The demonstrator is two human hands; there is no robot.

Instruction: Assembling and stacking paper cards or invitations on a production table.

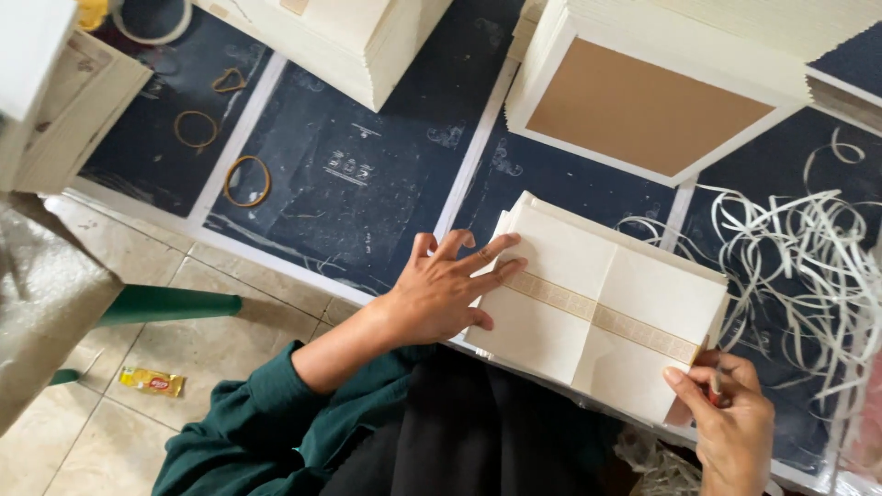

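The left hand [447, 289] lies flat, fingers spread, pressing a stack of cream folded sheets [602, 308] with a gold patterned band on the dark counter [367, 184]. The right hand [726, 413] pinches the stack's near corner. Paper trimmings [808, 266] curl alongside; rubber bands [246, 180] lie farther left.

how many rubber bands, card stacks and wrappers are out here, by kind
rubber bands: 3
cream card stacks: 4
yellow wrapper on the floor: 1
pile of white paper strips: 1
total: 9
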